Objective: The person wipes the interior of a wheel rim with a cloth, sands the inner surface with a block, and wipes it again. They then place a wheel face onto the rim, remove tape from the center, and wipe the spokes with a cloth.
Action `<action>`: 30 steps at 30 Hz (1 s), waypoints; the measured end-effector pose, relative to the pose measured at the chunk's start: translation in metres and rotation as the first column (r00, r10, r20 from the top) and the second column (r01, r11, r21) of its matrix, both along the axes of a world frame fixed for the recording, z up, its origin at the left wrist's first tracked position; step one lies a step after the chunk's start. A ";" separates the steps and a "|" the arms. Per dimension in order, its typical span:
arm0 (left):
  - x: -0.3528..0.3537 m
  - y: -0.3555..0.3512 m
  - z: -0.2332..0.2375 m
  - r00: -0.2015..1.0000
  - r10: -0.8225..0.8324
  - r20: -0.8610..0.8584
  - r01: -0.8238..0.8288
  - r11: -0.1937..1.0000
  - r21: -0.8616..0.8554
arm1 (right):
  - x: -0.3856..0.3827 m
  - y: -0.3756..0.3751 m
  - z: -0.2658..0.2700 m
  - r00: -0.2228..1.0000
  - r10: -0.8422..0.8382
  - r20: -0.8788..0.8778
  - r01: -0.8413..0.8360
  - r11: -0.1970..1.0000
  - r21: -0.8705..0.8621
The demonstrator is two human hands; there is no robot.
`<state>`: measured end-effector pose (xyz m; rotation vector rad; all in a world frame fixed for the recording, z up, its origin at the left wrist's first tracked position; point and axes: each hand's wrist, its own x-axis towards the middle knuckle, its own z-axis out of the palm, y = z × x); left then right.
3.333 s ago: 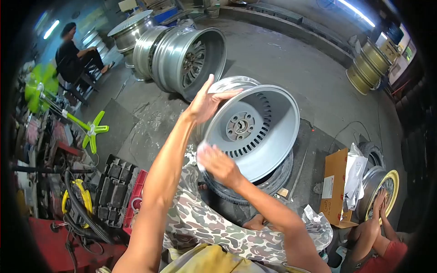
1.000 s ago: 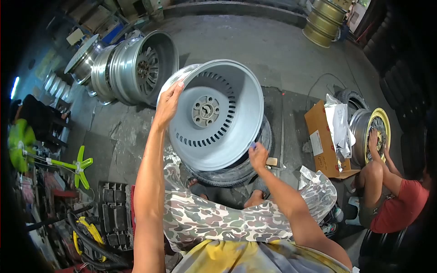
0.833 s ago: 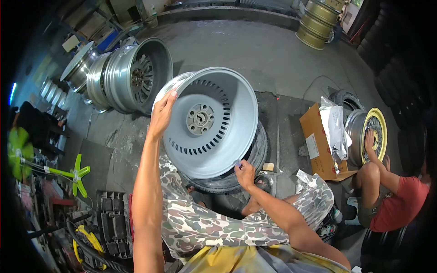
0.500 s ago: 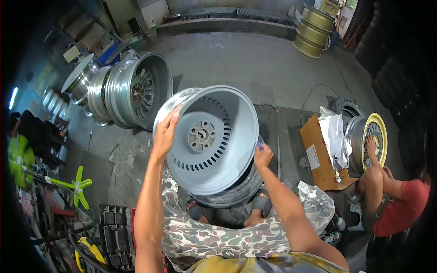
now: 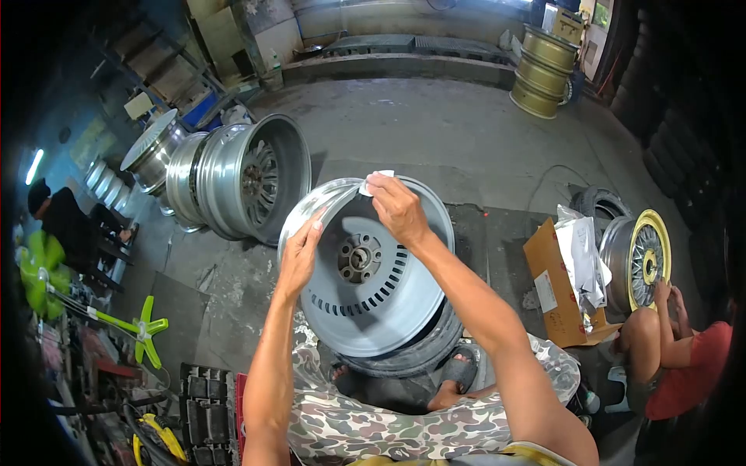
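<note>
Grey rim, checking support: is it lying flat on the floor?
No, the grey rim stands tilted on a tyre, with the left hand gripping its edge.

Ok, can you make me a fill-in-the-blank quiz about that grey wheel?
The right hand presses a small white pad on the ___ edge of the grey metal wheel rim.
The left hand grips its ___ edge.
That rim rests on a black rubber ___.
The person in the red shirt sits by a spoked wheel with a ___ lip.
Missing words: top; left; tyre; yellow.
</note>
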<state>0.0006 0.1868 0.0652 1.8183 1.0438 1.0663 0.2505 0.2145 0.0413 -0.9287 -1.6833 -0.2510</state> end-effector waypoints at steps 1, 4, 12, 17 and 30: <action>-0.001 0.002 -0.001 1.000 0.006 -0.026 -0.005 1.000 0.030 | 0.006 0.002 -0.001 0.999 0.003 0.038 -0.003 1.000 -0.010; 0.000 0.001 -0.001 1.000 0.023 -0.010 -0.023 0.999 -0.034 | 0.047 0.008 -0.020 0.990 -0.116 0.076 0.122 0.989 -0.078; -0.002 0.006 -0.006 0.999 0.025 0.039 -0.024 0.999 -0.023 | 0.111 -0.100 -0.187 0.872 -0.481 0.091 0.433 0.670 -0.603; 0.001 0.003 -0.004 0.998 0.046 0.049 -0.045 0.999 -0.016 | 0.049 -0.197 -0.245 0.883 -0.424 0.201 0.426 0.544 -0.723; -0.008 0.016 -0.018 0.995 0.078 0.061 -0.079 0.997 0.004 | -0.018 -0.256 -0.187 0.965 -0.144 -0.221 -0.170 0.302 -0.938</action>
